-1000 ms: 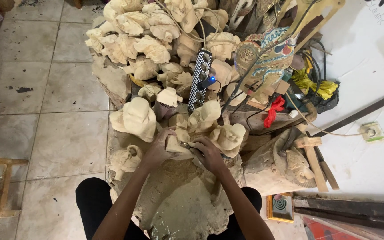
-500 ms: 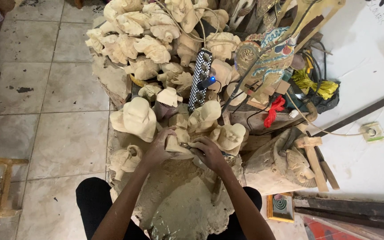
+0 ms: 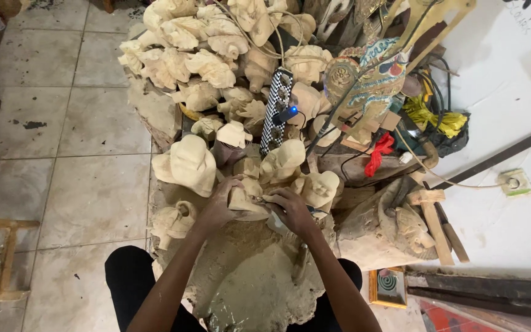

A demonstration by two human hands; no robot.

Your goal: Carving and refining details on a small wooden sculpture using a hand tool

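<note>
Clasped a small pale block of raw wood point(image 3: 241, 200) in the left hand point(image 3: 219, 206), fingers wrapped over its top, on the near edge of a broad dust-caked wooden stump point(image 3: 247, 276) between the knees. Closed the right hand point(image 3: 290, 209) on a slim metal tool point(image 3: 259, 198), tip set against the block; handle mostly hidden in the fist.

Judged well short of finished: block only roughly shaped, no features legible, bare and unpainted. Already carved, by contrast: a large pale wooden head point(image 3: 188, 163) just beside the left hand, two more heads point(image 3: 318, 187) beyond the right, and a heap of pale carved wooden figures point(image 3: 185, 49) further back. Painted only the blue-and-gold flat figure point(image 3: 370, 80) at the rear. Lay nearby a black-and-white chequered power strip point(image 3: 276, 110) and a wooden mallet point(image 3: 431, 215).

Set against the frames just before, changed almost nothing: same grips, same spot on the stump, tool tip at the same edge of the block.
</note>
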